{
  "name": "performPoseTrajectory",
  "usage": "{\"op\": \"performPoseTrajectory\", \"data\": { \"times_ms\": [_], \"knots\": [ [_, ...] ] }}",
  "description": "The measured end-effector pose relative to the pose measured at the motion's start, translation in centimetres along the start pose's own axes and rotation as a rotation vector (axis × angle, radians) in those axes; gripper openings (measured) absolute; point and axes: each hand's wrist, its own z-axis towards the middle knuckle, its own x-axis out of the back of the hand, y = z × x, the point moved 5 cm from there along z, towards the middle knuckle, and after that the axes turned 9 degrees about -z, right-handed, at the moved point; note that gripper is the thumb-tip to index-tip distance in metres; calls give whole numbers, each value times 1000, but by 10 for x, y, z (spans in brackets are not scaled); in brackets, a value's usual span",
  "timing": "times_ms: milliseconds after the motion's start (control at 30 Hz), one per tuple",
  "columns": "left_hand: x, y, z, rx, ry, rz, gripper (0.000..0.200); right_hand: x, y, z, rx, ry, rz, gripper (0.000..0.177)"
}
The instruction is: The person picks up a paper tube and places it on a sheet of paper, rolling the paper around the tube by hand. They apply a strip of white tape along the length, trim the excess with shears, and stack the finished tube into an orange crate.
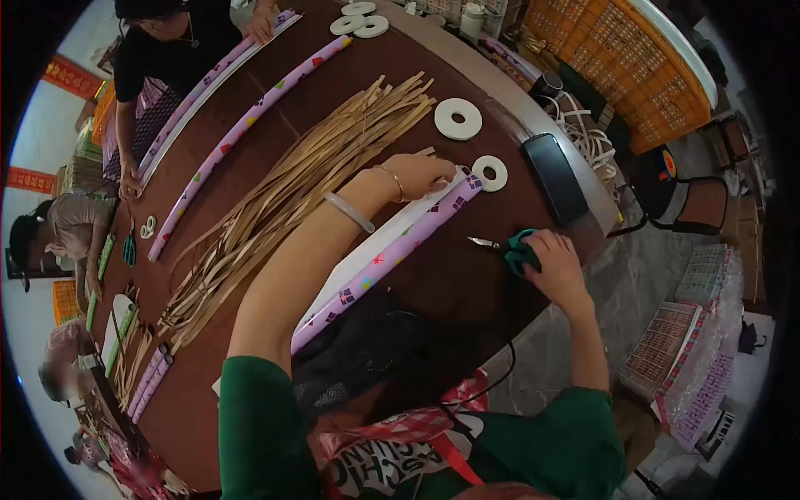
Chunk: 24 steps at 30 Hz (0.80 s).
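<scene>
My left hand [421,177] reaches across to the far end of a purple patterned roll [392,254]. Its fingers are closed at the roll's end, where a white strip runs along the side. My right hand [554,265] is closed around the teal handles of a pair of scissors [518,252], low over the table, blades pointing left. Near my left fingers lies a white tape ring [490,173], with a larger white ring [457,119] beyond it. To the left of my forearm spreads a bundle of long tan strips [275,200].
A dark phone [555,178] rests at the table's right edge. Another purple patterned roll [250,133] lies beyond the strips. Across the brown table [500,317], a co-worker [179,58] handles a similar roll. More people sit along the left. Orange baskets [617,58] stand at the upper right.
</scene>
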Motion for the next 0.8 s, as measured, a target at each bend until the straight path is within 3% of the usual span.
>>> {"op": "performPoseTrajectory", "data": {
  "times_ms": [133,200,300,333,400,467,533,600,733,800],
  "knots": [
    [16,24,21,-40,180,-87,20,-1,5,1,43,-71,38,40],
    [17,40,43,-210,260,-71,21,-2,16,-7,-135,-143,307,43],
    [10,78,64,-325,100,95,36,-10,29,-20,-169,-122,456,43],
    [9,87,70,-317,103,89,36,-13,29,-24,-162,-130,457,43],
    [-5,88,81,-98,-87,434,43,-21,31,-33,-245,-106,544,45],
    [-6,85,87,-153,-32,423,48,-25,32,-34,-238,-54,533,45],
    [-4,82,90,-146,-134,399,47,-18,34,-32,-345,12,513,41],
    [-9,74,94,-163,-152,388,43,-5,31,-22,-302,-25,465,42],
    [-1,69,86,-165,-40,280,38,11,30,1,-151,-28,369,49],
    [11,65,84,-133,74,57,39,23,26,12,-140,-83,311,54]
  ]
}}
